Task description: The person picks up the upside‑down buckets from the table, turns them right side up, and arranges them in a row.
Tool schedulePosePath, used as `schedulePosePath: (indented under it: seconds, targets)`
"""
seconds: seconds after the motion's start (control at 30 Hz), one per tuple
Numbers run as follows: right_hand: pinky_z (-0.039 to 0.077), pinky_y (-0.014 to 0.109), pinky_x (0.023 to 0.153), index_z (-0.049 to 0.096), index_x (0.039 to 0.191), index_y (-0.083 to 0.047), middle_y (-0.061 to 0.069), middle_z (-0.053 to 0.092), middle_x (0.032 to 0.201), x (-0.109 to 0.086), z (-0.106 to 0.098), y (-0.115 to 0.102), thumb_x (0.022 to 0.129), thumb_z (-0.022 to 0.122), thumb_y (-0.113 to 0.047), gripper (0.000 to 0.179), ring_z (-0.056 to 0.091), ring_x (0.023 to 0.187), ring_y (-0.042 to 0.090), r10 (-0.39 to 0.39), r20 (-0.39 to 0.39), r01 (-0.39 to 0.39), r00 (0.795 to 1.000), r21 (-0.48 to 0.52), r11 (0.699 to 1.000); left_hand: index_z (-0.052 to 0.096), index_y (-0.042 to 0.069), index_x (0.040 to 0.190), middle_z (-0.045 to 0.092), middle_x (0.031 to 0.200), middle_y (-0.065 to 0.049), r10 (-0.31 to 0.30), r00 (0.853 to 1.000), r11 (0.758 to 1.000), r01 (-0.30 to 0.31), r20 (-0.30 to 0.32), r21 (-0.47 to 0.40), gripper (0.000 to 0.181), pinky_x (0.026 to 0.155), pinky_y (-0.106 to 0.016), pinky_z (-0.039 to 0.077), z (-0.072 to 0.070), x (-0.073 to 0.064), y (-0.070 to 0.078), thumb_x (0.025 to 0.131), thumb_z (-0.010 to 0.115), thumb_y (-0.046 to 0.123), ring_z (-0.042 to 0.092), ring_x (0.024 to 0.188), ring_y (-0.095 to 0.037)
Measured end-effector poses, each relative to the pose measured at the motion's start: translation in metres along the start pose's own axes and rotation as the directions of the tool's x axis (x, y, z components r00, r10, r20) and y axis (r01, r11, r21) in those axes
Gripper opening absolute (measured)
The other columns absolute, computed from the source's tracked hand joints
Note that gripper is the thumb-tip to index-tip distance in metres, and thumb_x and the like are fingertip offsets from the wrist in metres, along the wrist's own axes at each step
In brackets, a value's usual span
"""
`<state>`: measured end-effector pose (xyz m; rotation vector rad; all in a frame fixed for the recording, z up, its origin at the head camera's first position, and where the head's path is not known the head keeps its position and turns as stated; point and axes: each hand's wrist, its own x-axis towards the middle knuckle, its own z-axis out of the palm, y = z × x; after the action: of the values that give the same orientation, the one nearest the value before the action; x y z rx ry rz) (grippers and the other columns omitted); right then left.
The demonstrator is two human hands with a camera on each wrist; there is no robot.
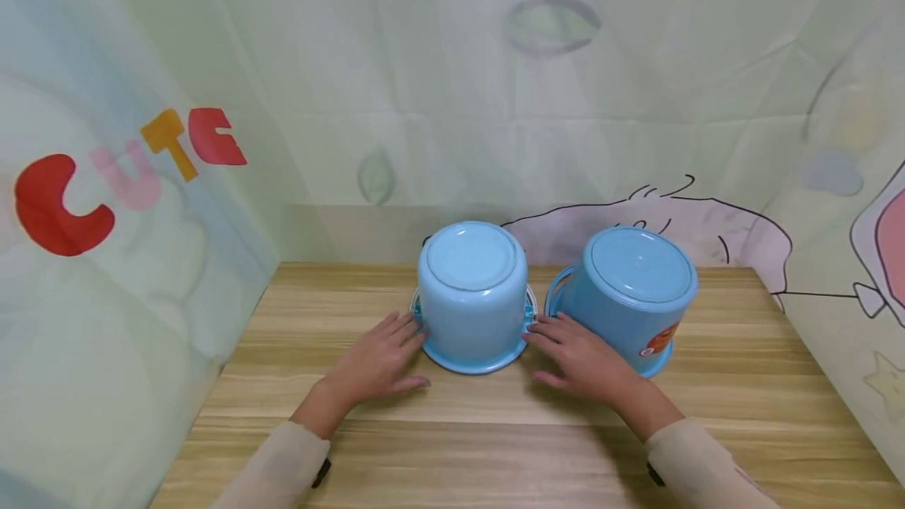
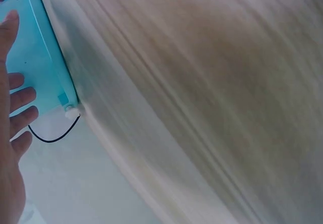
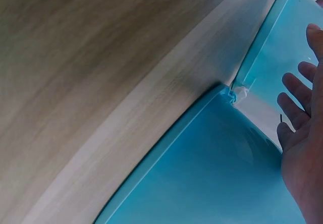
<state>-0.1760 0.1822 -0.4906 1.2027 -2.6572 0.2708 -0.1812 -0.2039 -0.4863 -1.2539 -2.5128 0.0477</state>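
Observation:
Two light-blue plastic buckets stand upside down on the wooden table. The left bucket (image 1: 472,316) is between the two hands, with its rim down and its base facing up. My left hand (image 1: 377,357) has its fingertips right at that bucket's left side, fingers extended and thumb apart. On the opposite side, my right hand (image 1: 581,358) reaches with extended fingers to the bucket's lower right side, palm facing inward. Its forearm passes in front of the right bucket (image 1: 629,305), which carries a red-orange sticker (image 1: 662,340).
The wooden table (image 1: 452,454) ends at a patterned curtain (image 1: 438,155) behind the buckets. Curtain panels also flank the left and right edges, the left one bearing coloured letters. A blue handle (image 1: 554,289) sticks out left of the right bucket.

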Motion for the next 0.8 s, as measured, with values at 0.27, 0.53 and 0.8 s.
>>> schedulePosePath:
  seconds: [0.27, 0.53, 0.8]
  targets:
    - [0.039, 0.056, 0.118, 0.066, 0.138, -0.009, 0.008, 0.069, 0.136, 0.005, 0.005, 0.000, 0.091, 0.078, -0.043, 0.059, 0.057, 0.137, 0.033, 0.017, 0.067, -0.017, 0.998, 0.010, 1.000, 0.069, 0.001, 0.128, 0.072, 0.129, -0.015, -0.012, 0.998, 1.000, 0.014, 0.058, -0.018, 0.070, 0.111, -0.049, 0.049, 0.006, 0.005, 0.001, 0.090, 0.072, 0.059, 0.066, 0.124, -0.033]
    - [0.044, 0.055, 0.114, 0.070, 0.130, -0.008, 0.006, 0.073, 0.128, 0.011, 0.013, -0.001, 0.087, 0.082, -0.041, 0.055, 0.062, 0.131, 0.032, -0.018, 0.043, 0.019, 0.999, -0.012, 1.000, 0.073, 0.002, 0.120, 0.074, 0.120, -0.012, -0.022, 0.998, 0.999, 0.024, 0.055, -0.041, 0.061, 0.108, -0.048, 0.051, 0.007, 0.010, 0.001, 0.089, 0.076, 0.054, 0.069, 0.118, -0.029]
    - [0.046, 0.055, 0.112, 0.072, 0.126, -0.008, 0.005, 0.074, 0.127, 0.016, 0.019, 0.000, 0.089, 0.081, -0.039, 0.049, 0.062, 0.130, 0.031, -0.039, 0.060, 0.039, 0.997, -0.009, 0.999, 0.076, 0.006, 0.105, 0.073, 0.099, -0.003, -0.016, 0.999, 0.999, 0.018, 0.043, -0.050, 0.048, 0.098, -0.038, 0.057, 0.012, 0.013, -0.002, 0.086, 0.080, 0.050, 0.067, 0.094, -0.018]
